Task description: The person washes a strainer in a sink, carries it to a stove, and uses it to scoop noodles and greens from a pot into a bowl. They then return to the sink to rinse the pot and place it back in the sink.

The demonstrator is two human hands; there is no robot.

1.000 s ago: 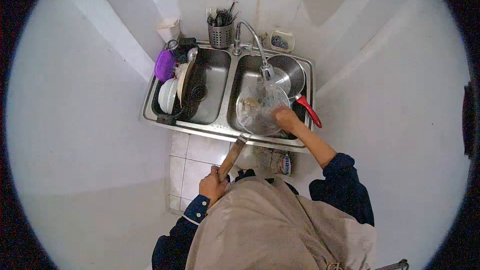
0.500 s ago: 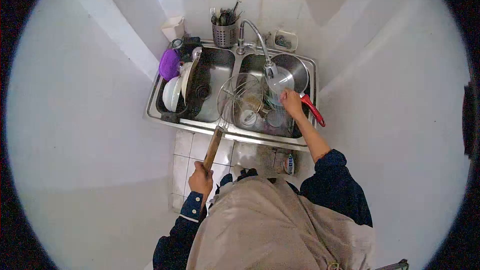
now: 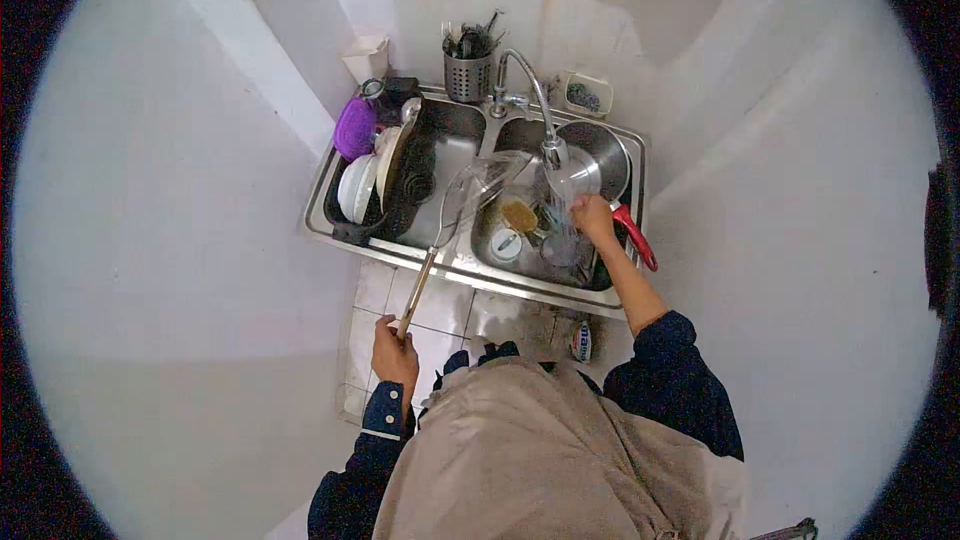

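My left hand [image 3: 394, 352] is wrapped round the wooden handle of a long wire strainer [image 3: 418, 290]. Its round wire head reaches over the sink divider and is tilted nearly edge-on. Under the running faucet [image 3: 550, 135], my right hand [image 3: 594, 218] is closed; whatever it may hold is hidden by the water and the fingers. Just beside it sits a metal pan [image 3: 612, 152] with a red handle [image 3: 636, 238]. Below the strainer head, a yellowish-brown piece [image 3: 519, 216] and a small white round item [image 3: 506, 244] lie in the right basin, near some clear containers.
White bowls [image 3: 357, 190] and a purple item [image 3: 355, 129] stack at the left of the double sink [image 3: 470, 262]. Behind it stand a cutlery holder [image 3: 467, 78], a white cup [image 3: 367, 59] and a small dish [image 3: 588, 94]. A bottle [image 3: 581, 340] stands on the floor.
The strainer has turned from face-up to nearly edge-on in my left hand. My right hand stays closed by the water stream. The whole view has shifted slightly.
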